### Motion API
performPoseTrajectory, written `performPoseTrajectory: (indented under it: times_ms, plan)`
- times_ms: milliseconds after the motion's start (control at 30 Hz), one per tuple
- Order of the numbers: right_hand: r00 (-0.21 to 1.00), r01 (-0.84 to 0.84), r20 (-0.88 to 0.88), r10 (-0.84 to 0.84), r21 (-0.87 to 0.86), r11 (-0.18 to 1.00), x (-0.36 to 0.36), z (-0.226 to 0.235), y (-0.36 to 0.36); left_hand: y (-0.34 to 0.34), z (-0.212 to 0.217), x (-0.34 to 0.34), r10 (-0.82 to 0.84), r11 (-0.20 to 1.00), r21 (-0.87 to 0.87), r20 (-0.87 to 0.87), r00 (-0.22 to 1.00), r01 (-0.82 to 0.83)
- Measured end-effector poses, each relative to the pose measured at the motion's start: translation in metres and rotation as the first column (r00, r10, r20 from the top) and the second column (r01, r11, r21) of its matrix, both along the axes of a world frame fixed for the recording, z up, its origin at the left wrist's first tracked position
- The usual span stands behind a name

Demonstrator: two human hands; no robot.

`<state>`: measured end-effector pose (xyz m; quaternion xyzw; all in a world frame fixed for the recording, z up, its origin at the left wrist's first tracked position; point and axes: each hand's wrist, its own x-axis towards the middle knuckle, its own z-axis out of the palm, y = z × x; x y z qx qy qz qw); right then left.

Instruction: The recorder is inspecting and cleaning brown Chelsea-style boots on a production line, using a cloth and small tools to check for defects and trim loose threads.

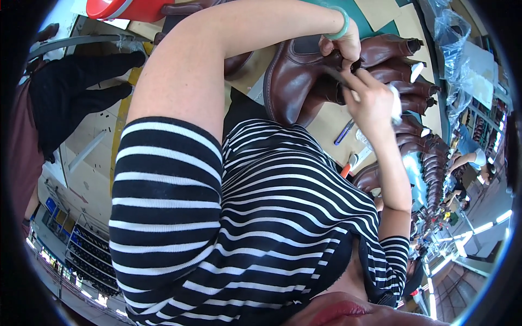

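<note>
A glossy brown leather ankle boot [293,81] with a dark elastic side panel lies on the bench in front of me. My left hand [346,46], a pale green bangle on its wrist, is closed at the end of this boot, thumb and fingers pinched there. Close by, my right hand [372,100] grips a slim dark tool [335,75] whose tip reaches toward the boot; its exact kind is blurred. Something white, like cloth or paper [396,103], shows at the right hand's outer side. Part of the boot's end is hidden by my fingers.
Several more brown boots [416,87] lie along the bench's right side. A purple pen-like tool [343,133] and an orange-handled tool [346,169] lie near my right forearm. Clear plastic wrap [454,43] hangs at the right; a red tub [109,7] stands upper left. A person [65,103] is at left.
</note>
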<state>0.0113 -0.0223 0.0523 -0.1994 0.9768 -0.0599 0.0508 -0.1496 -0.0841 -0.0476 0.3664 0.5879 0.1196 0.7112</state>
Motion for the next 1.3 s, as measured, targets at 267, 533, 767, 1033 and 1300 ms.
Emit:
performPoseTrajectory:
  times_ms: [267,533,767,1033,1300]
  plan:
    - [0.999,0.039,-0.026,-0.036,0.115,0.993,0.001,0.000,0.002,0.001,0.004,0.001,-0.009,0.999,0.050,0.039,0.999,0.007]
    - [0.993,-0.071,-0.096,0.074,0.038,0.997,-0.010,-0.034,-0.019,0.009,-0.001,-0.002,-0.071,0.997,0.014,0.067,0.995,0.070]
    - [0.998,0.051,0.038,-0.052,0.024,0.998,-0.001,0.010,-0.001,0.000,0.002,-0.002,-0.029,1.000,-0.012,-0.048,0.998,0.029]
    - [1.000,-0.001,-0.013,0.002,0.101,0.995,-0.004,-0.009,-0.001,0.001,0.001,0.001,0.023,0.998,0.054,-0.010,1.000,-0.022]
    - [0.998,-0.039,-0.045,0.040,0.014,0.999,-0.008,-0.026,-0.022,0.008,-0.008,-0.005,-0.064,0.998,0.022,0.079,0.995,0.062]
